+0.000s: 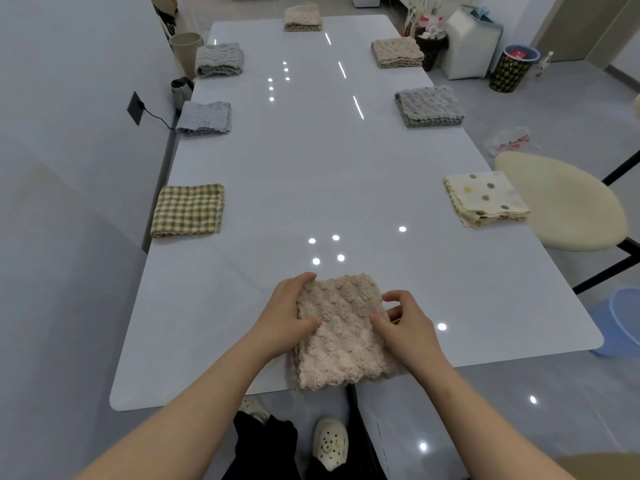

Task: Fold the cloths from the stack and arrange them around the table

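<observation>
Both hands (289, 315) (407, 323) pinch a beige cloth (341, 336) (folded) on the glossy table (311, 161).

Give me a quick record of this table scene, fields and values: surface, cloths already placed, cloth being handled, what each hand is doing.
surface: white table
left side: checked cloth, two grey cloths
far end: beige cloth
right side: beige cloth, grey cloth, dotted cloth
in hand: folded beige fluffy cloth, at near edge
left hand: gripping cloth's left edge
right hand: pinching its right edge
</observation>
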